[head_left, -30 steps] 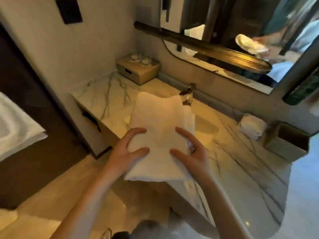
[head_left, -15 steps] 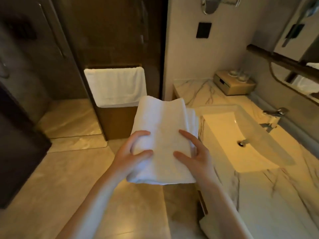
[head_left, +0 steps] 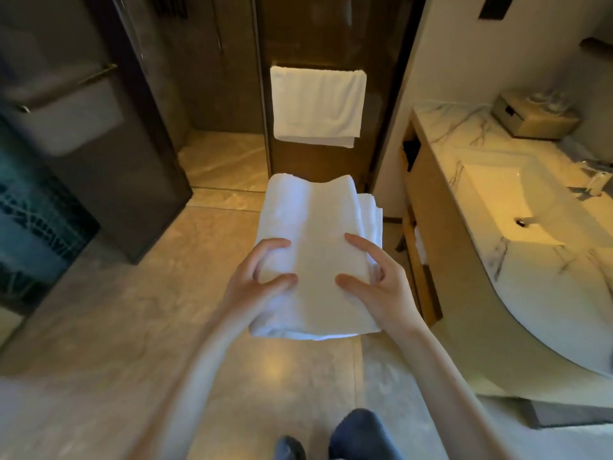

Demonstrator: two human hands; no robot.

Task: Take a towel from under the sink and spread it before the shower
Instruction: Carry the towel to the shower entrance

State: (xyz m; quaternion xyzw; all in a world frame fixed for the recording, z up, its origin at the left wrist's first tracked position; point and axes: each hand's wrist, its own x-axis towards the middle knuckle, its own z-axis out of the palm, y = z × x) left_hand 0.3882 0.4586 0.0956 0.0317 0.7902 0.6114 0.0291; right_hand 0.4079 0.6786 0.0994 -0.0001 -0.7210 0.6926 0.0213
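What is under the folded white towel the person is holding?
The left hand and right hand grip the folded towel; whatever fingers reach beneath it are covered. Around it shows tan floor tile; the patch directly below is hidden.

1. Warm, yellowish indoor light fills a bathroom that is fairly dim overall.
2. The brightest area is the sink basin (head_left: pixel 517 200) at the right, glowing yellow-white, with the marble counter (head_left: pixel 447 127) around it well lit.
3. A soft round patch of glare sits on the glossy floor (head_left: pixel 272 366) near the bottom centre.
4. The folded towel (head_left: pixel 318 254) looks pale and slightly washed out, and its weave is barely visible.
5. The left side falls into shadow, where a glass panel (head_left: pixel 33 210) shows dark blue-green.
6. Wide-angle distortion bends straight lines outward near the edges.
7. The picture is soft throughout. The box (head_left: pixel 530 117) on the counter is smeared, and the forearms (head_left: pixel 185 393) blur at the bottom.
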